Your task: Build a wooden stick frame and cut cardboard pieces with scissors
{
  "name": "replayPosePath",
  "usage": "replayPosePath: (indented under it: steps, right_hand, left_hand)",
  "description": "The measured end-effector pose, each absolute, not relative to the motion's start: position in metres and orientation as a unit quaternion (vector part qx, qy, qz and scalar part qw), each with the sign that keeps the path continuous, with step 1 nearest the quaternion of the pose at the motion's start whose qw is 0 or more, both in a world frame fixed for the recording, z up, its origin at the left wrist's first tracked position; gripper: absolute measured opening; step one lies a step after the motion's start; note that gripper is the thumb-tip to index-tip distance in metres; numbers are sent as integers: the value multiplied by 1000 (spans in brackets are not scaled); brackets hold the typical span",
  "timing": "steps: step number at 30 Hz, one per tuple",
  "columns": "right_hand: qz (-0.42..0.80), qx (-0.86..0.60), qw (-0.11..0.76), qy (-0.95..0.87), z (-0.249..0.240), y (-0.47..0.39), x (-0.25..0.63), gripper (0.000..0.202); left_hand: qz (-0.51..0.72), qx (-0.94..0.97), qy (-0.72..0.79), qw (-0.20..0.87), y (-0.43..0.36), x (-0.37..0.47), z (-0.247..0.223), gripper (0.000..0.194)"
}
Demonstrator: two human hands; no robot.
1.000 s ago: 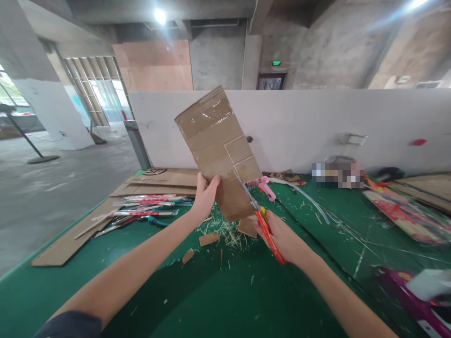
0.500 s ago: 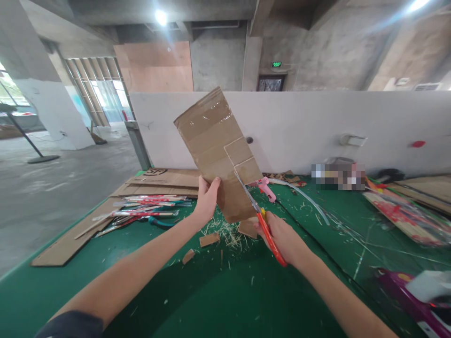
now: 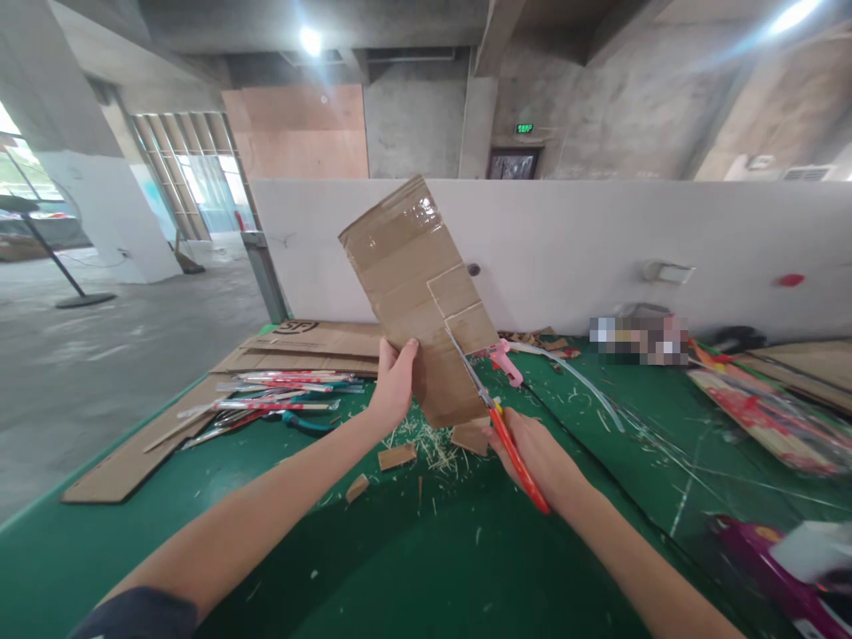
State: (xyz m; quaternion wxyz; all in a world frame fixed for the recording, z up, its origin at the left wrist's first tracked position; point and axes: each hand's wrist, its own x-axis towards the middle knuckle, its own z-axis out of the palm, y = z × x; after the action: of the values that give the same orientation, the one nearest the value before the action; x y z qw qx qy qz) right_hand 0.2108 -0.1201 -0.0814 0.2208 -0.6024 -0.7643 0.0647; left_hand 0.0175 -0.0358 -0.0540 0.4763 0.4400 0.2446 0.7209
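My left hand [image 3: 394, 383] grips the left edge of a brown cardboard sheet [image 3: 406, 275], thumb on the near face. The sheet is tilted and held up above the green table. Part of its face is shiny with clear tape, and a rectangular outline is scored near its right edge. In my right hand [image 3: 532, 444] is a pair of scissors [image 3: 516, 457] with red-orange handles. Their blades lie along the sheet's lower right, tips near the corner of the scored outline. Whether the blades are fully closed is hard to tell.
Behind the sheet lies a pink glue gun [image 3: 507, 364] with a black cord. Cardboard strips [image 3: 133, 435] and wrapped sticks [image 3: 280, 404] lie at the left. Shavings [image 3: 436, 448] and cardboard scraps [image 3: 398, 456] litter the green table [image 3: 373, 568]. A purple device [image 3: 759, 559] stands at the right.
The sheet and both hands appear slightly lower and a little to the right, much as the whole view has shifted. The scissors stay at about the same place on the sheet.
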Motion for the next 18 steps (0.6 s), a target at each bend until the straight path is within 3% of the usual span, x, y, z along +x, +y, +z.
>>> replayPosePath:
  steps: [13,18]
  right_hand:
    - [214,-508,346,-759,-87,-115,218,35]
    - [187,-536,325,-757,-80,-118,216,39]
  left_hand:
    - [708,466,253,467,-38,17,-45,24]
    - [707,490,246,447,-46,18,-35,23]
